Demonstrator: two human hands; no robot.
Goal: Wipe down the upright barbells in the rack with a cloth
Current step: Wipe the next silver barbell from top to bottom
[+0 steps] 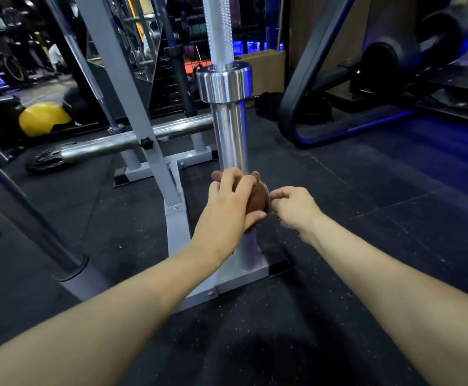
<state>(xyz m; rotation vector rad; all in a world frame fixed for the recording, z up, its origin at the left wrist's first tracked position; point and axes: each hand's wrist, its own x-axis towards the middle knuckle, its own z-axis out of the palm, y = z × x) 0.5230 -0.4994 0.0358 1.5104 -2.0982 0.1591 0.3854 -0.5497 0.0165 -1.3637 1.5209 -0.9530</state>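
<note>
We see the left hand point(231, 200) wrapped around a brown cloth point(256, 200), its fingers and thumb curled over the wad and pressing it against the lower sleeve of the upright barbell point(228, 129). The right hand point(292, 207) sits just beside the cloth on the other side, fingers loosely curled, fingertips near the fabric; we cannot tell whether they pinch its edge or only hover by it. The two hands are close together but not touching each other.

The barbell stands vertical in the grey rack point(241, 270), its chrome sleeve dropping into a socket on the rack's base plate, its knurled shaft rising out of view. We count one cloth and two hands. A second upright bar point(18, 207) leans in at the left, and a third bar point(132, 140) lies horizontal behind. A yellow ball point(43, 118) rests on the dark rubber floor point(366, 218) far left.
</note>
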